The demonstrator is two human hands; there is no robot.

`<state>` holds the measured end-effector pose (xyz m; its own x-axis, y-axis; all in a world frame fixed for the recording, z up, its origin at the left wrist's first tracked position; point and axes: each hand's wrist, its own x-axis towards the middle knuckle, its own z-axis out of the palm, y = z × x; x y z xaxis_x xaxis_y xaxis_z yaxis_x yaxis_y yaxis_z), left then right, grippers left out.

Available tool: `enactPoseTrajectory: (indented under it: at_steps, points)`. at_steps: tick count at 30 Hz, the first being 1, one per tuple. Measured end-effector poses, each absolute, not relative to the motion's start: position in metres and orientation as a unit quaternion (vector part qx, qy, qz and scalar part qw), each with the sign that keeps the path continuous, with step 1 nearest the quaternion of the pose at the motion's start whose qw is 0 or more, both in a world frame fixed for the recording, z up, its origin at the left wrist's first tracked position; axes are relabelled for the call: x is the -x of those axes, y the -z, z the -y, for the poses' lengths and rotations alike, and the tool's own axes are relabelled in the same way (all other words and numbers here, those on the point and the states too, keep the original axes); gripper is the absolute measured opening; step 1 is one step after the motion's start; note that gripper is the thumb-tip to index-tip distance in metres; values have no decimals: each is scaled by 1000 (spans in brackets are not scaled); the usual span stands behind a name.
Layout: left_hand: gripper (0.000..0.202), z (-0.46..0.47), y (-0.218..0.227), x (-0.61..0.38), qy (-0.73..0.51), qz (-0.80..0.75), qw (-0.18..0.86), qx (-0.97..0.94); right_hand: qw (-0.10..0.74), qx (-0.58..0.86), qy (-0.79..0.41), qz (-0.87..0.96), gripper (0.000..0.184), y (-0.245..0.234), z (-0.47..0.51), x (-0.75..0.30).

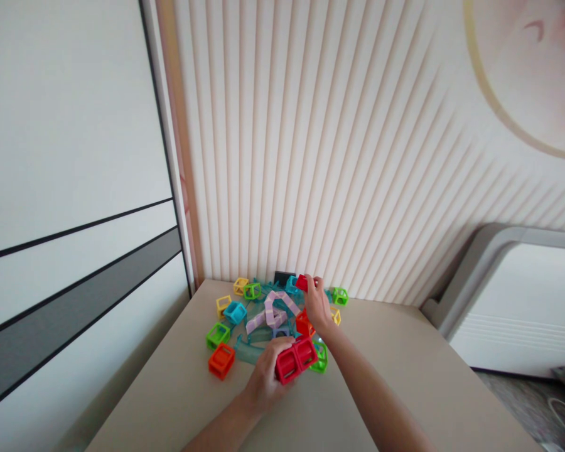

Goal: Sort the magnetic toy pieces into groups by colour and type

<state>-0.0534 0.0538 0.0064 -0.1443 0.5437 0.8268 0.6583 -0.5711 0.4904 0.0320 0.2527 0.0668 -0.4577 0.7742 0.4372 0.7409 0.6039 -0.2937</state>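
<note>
My left hand (269, 375) is closed round a pair of joined red cube frames (295, 360), held just above the beige table (405, 376). My right hand (317, 301) reaches further back and pinches a small red cube (302, 282) at its fingertips. Between the hands lies a pile of hollow plastic cubes and track pieces: a pale purple curved track (273, 311), a teal track piece (249, 351), an orange cube (221, 360), green cubes (217, 335), a blue cube (235, 312) and yellow cubes (223, 306).
The table stands in a corner against a ribbed white wall (334, 157). A white panel with dark stripes (75, 251) rises along the left. A grey-framed white furniture piece (513, 295) stands to the right. A small dark object (283, 277) lies at the back of the pile.
</note>
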Motion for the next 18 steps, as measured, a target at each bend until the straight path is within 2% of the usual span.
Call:
enactPoseTrajectory:
  at_steps: [4,7,12,18]
  points:
    - [46,-53,-8,53,603,459,47,651,279,420,-14,864,75,-66,-253,-33]
    - [46,-52,-10,53,603,457,44,652,282,403,0,870,86,-65,-254,-35]
    - [46,-52,-11,54,601,453,49,656,282,386,13,878,91,-64,-256,-37]
    - [47,-52,-10,54,603,454,40,654,291,360,9,887,89,-63,-265,-40]
